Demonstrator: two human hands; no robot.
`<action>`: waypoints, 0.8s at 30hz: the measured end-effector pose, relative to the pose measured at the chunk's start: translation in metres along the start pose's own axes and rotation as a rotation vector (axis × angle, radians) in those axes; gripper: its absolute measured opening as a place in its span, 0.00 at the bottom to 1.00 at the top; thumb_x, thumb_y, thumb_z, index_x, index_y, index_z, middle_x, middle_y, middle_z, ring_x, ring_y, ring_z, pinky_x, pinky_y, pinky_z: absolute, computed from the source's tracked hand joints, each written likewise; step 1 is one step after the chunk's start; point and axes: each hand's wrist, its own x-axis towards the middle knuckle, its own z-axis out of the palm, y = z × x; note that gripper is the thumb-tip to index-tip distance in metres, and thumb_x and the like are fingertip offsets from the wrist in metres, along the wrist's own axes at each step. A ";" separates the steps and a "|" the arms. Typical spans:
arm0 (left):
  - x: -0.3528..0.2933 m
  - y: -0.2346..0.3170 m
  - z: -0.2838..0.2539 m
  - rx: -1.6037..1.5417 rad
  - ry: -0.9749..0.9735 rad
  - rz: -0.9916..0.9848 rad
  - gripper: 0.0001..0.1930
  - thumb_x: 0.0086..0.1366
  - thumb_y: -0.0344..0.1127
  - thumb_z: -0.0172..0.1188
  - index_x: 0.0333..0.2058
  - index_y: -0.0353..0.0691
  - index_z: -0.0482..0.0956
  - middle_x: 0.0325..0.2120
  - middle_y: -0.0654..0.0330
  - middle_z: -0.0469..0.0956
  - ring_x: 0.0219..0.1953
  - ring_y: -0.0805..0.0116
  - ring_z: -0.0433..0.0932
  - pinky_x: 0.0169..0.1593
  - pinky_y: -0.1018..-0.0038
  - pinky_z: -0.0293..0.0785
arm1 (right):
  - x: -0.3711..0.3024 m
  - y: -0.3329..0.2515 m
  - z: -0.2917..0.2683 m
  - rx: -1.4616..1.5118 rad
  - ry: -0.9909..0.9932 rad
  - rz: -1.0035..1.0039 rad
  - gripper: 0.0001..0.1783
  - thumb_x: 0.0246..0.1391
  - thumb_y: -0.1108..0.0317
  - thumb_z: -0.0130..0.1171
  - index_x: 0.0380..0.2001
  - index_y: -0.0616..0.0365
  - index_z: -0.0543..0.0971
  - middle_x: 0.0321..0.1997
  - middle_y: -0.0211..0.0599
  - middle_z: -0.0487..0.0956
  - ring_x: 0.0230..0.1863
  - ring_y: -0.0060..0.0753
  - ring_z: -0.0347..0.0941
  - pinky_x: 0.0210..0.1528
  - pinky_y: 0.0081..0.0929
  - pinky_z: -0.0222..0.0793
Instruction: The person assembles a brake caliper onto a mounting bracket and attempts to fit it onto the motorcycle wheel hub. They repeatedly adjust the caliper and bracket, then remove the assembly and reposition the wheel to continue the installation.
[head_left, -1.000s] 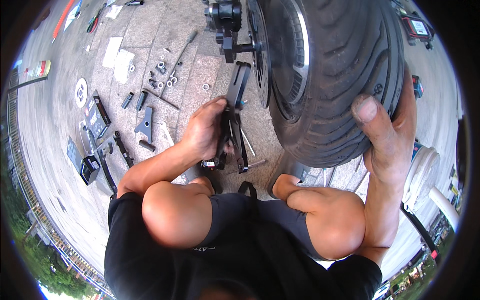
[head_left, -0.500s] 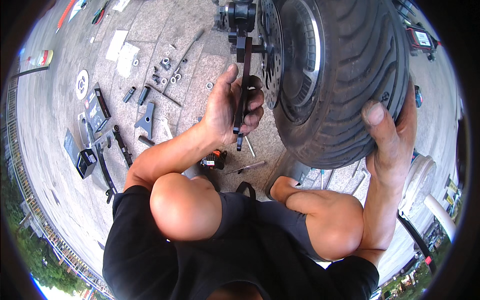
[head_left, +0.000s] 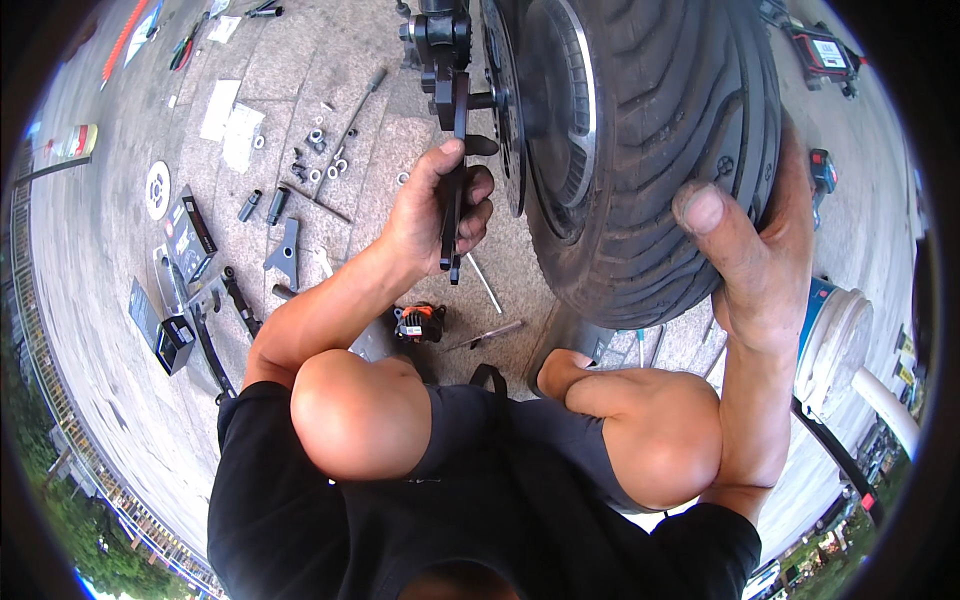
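Left hand (head_left: pixel 432 215) grips a black flat metal bracket (head_left: pixel 455 170); right hand (head_left: pixel 755 245) clasps the black rubber tyre (head_left: pixel 660 140); white paper sheets (head_left: pixel 228 120) lie left of the left hand.

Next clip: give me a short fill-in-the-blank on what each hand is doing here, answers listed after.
1. The right hand grips the tread of the black ____.
2. The left hand holds a long black metal bracket against the wheel's ____ side.
3. Nuts and washers lie loose on the paved ____.
4. A white ____ stands beyond the right forearm.

Missing words: tyre; left; ground; bucket
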 end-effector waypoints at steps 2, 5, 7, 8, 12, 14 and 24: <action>-0.002 -0.002 -0.002 -0.005 0.018 -0.016 0.22 0.63 0.57 0.53 0.46 0.46 0.71 0.20 0.66 0.66 0.13 0.74 0.65 0.12 0.79 0.57 | 0.002 0.000 0.000 -0.028 -0.017 -0.037 0.59 0.34 0.52 0.76 0.63 0.69 0.55 0.53 0.49 0.71 0.54 0.40 0.70 0.57 0.31 0.65; -0.005 -0.002 -0.006 0.058 -0.015 -0.042 0.22 0.63 0.57 0.53 0.46 0.46 0.70 0.20 0.66 0.66 0.13 0.73 0.65 0.13 0.78 0.58 | 0.005 -0.006 0.000 -0.082 -0.057 -0.036 0.61 0.31 0.52 0.77 0.63 0.70 0.55 0.55 0.50 0.70 0.55 0.40 0.69 0.58 0.32 0.64; -0.005 0.000 -0.009 0.054 -0.008 -0.061 0.23 0.63 0.57 0.51 0.46 0.46 0.70 0.20 0.66 0.65 0.13 0.73 0.66 0.13 0.78 0.57 | 0.007 -0.013 0.001 -0.119 -0.052 0.012 0.63 0.28 0.52 0.78 0.62 0.72 0.55 0.56 0.51 0.69 0.56 0.40 0.68 0.59 0.32 0.64; -0.005 0.000 -0.010 0.050 -0.005 -0.068 0.23 0.63 0.57 0.51 0.46 0.45 0.70 0.20 0.66 0.65 0.14 0.73 0.66 0.13 0.78 0.57 | 0.009 -0.017 0.002 -0.155 -0.062 -0.009 0.63 0.28 0.52 0.78 0.62 0.72 0.55 0.55 0.51 0.69 0.55 0.40 0.69 0.59 0.32 0.64; -0.007 0.017 -0.014 0.102 -0.018 -0.173 0.23 0.63 0.58 0.49 0.43 0.43 0.70 0.24 0.64 0.67 0.23 0.67 0.69 0.24 0.73 0.64 | 0.020 -0.029 0.007 -0.222 -0.079 -0.013 0.63 0.27 0.53 0.79 0.62 0.74 0.55 0.55 0.51 0.70 0.55 0.40 0.69 0.59 0.32 0.64; -0.012 0.030 -0.013 0.124 -0.016 -0.268 0.20 0.66 0.54 0.47 0.45 0.44 0.70 0.24 0.64 0.70 0.29 0.64 0.73 0.33 0.68 0.70 | 0.021 -0.035 0.008 -0.215 -0.072 0.058 0.62 0.27 0.56 0.79 0.61 0.74 0.55 0.54 0.52 0.71 0.55 0.40 0.69 0.60 0.33 0.62; -0.020 0.038 0.032 -0.001 0.277 -0.296 0.17 0.65 0.51 0.50 0.40 0.43 0.72 0.23 0.62 0.72 0.28 0.64 0.72 0.33 0.68 0.71 | 0.028 -0.042 0.016 -0.243 0.003 0.025 0.58 0.27 0.56 0.79 0.58 0.76 0.58 0.52 0.55 0.73 0.53 0.40 0.71 0.58 0.31 0.64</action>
